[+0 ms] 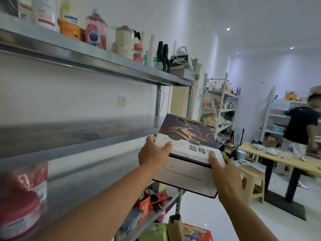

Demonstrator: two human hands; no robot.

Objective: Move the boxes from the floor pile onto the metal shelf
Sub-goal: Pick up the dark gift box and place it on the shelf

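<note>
Box mid-transfer: purple-and-white cardboard gift box (187, 141) held at the right end of the bare middle tier of the steel shelf (69, 136), apparently not set down. Left hand (152, 153) and right hand (225, 178) have fingers clamped on its near corners. Coloured cartons (198, 232) lower down, probably the pile, are left to move.

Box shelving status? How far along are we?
Done: small boxes sit on a lower shelf; whether they came from the pile can't be told. In hand: left hand and right hand grip the printed gift box at the end of the middle shelf, not yet set down. Left: that placement, plus at least a green box and a colourful box at the bottom of the view.
</note>
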